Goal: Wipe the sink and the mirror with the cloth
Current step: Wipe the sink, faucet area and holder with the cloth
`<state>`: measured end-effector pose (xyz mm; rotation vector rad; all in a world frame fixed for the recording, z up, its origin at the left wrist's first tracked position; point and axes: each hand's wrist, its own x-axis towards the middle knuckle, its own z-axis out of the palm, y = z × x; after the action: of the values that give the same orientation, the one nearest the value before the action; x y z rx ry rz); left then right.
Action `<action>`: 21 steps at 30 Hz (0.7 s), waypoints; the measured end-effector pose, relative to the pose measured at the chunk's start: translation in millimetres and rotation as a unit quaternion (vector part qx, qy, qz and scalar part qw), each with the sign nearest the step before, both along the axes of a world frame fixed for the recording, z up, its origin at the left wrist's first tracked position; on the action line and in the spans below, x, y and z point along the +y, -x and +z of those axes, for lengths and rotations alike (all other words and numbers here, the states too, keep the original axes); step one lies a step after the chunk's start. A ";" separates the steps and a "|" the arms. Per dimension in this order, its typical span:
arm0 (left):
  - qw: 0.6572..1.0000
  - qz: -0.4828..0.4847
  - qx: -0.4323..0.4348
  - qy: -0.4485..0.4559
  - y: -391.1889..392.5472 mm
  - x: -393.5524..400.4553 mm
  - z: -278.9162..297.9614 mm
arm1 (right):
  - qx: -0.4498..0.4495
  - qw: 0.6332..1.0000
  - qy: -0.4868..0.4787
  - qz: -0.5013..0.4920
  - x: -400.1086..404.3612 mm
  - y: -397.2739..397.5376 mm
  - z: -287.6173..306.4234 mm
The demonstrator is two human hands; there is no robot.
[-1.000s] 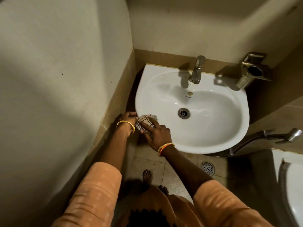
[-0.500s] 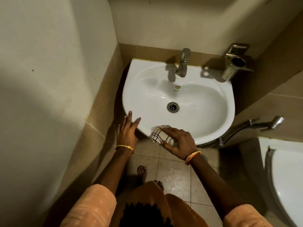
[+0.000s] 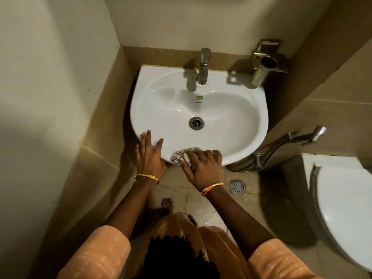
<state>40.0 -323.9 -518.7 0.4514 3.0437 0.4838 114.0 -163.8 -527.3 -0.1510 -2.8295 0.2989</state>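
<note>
A white oval sink (image 3: 237, 125) hangs on the tiled back wall, with a steel tap (image 3: 203, 67) at its rear and a drain (image 3: 196, 123) in the bowl. My right hand (image 3: 203, 168) presses a white cloth with dark checks (image 3: 180, 156) onto the sink's front rim. My left hand (image 3: 150, 156) rests flat on the front-left rim, fingers spread, holding nothing. No mirror shows in this view.
A steel cup holder (image 3: 265, 61) is fixed to the wall right of the tap. A hand sprayer with hose (image 3: 302, 137) hangs below right. A white toilet (image 3: 342, 208) stands at the right. The side wall (image 3: 50, 97) is close on the left. A floor drain (image 3: 237, 186) lies under the sink.
My right hand has slid the cloth along the front rim from the left side toward the middle. My left hand let go of the cloth and now lies flat on the rim.
</note>
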 end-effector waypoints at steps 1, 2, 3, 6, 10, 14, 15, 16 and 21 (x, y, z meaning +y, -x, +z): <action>0.999 -0.046 0.022 0.005 -4.7 4.0 -6.4 | 0.011 1.000 -0.009 0.009 19.4 -7.9 -1.2; 0.995 -0.089 0.035 0.017 -8.4 5.7 -14.4 | 0.022 0.999 -0.024 0.017 41.8 -14.8 -3.2; 0.992 -0.118 0.036 0.036 -10.5 5.1 -21.1 | 0.030 0.999 -0.041 0.020 65.1 -20.5 -6.0; 0.991 -0.122 0.017 0.046 -11.2 3.0 -26.7 | 0.024 0.998 -0.064 -0.013 113.1 -30.3 -10.6; 0.996 -0.090 0.018 0.020 -15.9 11.3 -23.8 | 0.024 0.991 0.012 -0.134 75.3 -27.3 -11.1; 0.997 -0.074 0.012 0.023 -18.6 16.2 -23.2 | 0.004 0.995 0.065 -0.076 -13.2 -20.5 -12.4; 0.997 -0.074 0.014 0.034 -18.8 16.1 -23.1 | 0.000 0.996 0.063 -0.056 -26.9 -20.0 -13.6; 0.996 -0.077 0.017 0.047 -18.8 15.9 -22.9 | -0.002 0.997 0.060 -0.043 -31.2 -19.1 -13.8; 0.995 -0.078 0.025 0.060 -19.8 13.9 -22.8 | -0.035 0.999 0.024 -0.013 28.7 -38.6 -10.6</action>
<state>59.7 -310.0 -541.5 0.6977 3.0291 0.2858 152.6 -135.1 -537.9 -0.2122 -2.8892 0.3634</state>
